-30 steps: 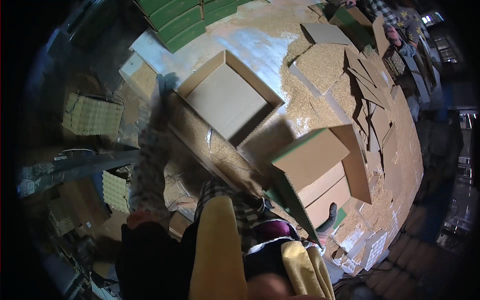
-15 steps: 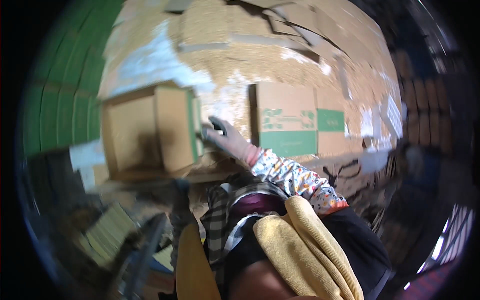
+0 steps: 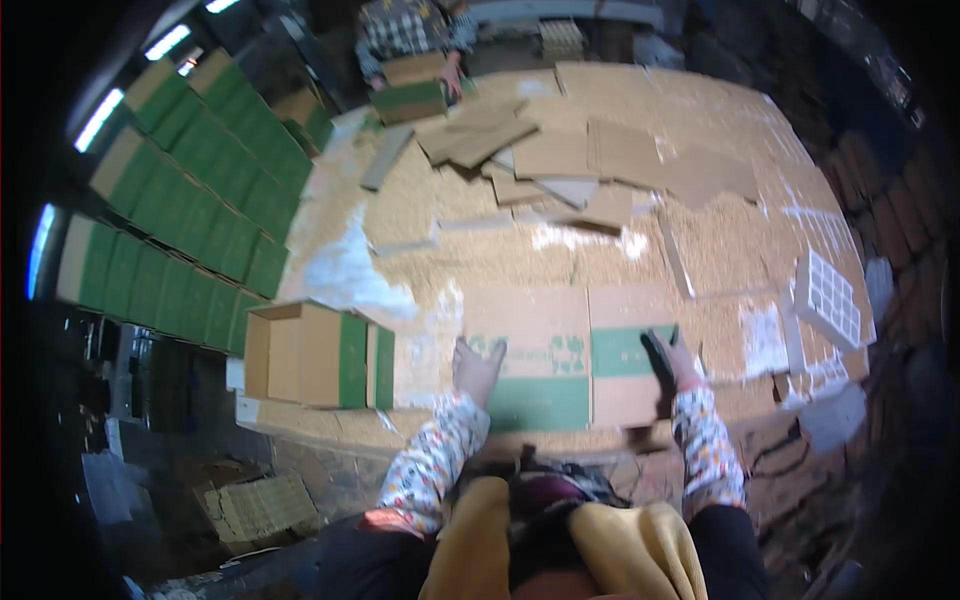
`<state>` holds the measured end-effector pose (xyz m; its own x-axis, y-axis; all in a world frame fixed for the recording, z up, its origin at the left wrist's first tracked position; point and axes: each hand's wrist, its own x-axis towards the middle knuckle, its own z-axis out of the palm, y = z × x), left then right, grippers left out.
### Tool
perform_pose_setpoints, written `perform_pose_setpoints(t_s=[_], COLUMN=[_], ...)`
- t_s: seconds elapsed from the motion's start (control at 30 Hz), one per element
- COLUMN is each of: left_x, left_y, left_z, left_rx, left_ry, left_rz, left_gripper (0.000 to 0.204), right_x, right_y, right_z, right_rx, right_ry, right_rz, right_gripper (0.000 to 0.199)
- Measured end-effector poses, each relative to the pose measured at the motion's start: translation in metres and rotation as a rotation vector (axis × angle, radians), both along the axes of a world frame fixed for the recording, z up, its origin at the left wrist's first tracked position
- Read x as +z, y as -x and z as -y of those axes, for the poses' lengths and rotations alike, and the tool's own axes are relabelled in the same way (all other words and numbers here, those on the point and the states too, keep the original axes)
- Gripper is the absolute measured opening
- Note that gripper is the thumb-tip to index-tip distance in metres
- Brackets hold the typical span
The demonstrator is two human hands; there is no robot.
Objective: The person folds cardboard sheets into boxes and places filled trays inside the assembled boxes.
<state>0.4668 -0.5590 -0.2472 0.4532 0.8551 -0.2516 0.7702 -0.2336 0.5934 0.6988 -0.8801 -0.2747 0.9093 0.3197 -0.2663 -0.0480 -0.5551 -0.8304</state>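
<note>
A flattened cardboard carton [image 3: 540, 403], tan with green bands and a printed green pattern, lies on the table in front of me. My left hand [image 3: 478, 368] is at its left edge, thumb apart from the fingers. My right hand [image 3: 680, 362], in a grey glove with a dark palm, is over its right end with fingers spread. Whether either hand grips the cardboard edge is hard to see. To the left, an open box [image 3: 320, 355] with green flaps rests on its side, its hollow facing left.
Green-and-tan boxes [image 3: 190, 220] are stacked high at the left. Loose cardboard pieces [image 3: 540, 150] lie across the far middle of the worn table [image 3: 720, 240]. A white grid tray [image 3: 828, 300] sits at the right edge. Across the table, another person handles a green box [image 3: 408, 103].
My right hand has left the open box's side and moved right to the flat carton. My left hand now shows at the carton's left edge. The view has widened toward the far side.
</note>
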Motion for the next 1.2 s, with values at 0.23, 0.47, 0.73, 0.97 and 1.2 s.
perform_pose_setpoints(t_s=[0.23, 0.47, 0.73, 0.97, 1.2], left_x=[0.162, 0.18, 0.254, 0.194, 0.122], left_y=[-0.038, -0.055, -0.05, -0.037, -0.028], left_z=[0.034, -0.028, 0.038, 0.032, 0.018], left_rx=[0.032, -0.048, -1.354, -1.397, -0.501], left_ry=[0.159, 0.386, -0.645, 0.064, 0.341], left_rz=[1.097, 0.955, -0.255, -0.11, 0.401], left_gripper=[0.036, 0.026, 0.058, 0.078, 0.11], right_x=[0.146, 0.168, 0.168, 0.18, 0.275], right_y=[-0.067, -0.026, -0.033, 0.013, -0.093], right_z=[0.047, -0.013, -0.055, -0.075, -0.062], right_rx=[-0.103, -0.487, -0.197, 0.23, 0.68], right_ry=[-0.496, -0.995, -0.616, 0.37, -0.05], right_rz=[0.533, 0.263, 0.219, 0.357, -0.042], right_gripper=[0.041, 0.048, 0.058, 0.107, 0.064])
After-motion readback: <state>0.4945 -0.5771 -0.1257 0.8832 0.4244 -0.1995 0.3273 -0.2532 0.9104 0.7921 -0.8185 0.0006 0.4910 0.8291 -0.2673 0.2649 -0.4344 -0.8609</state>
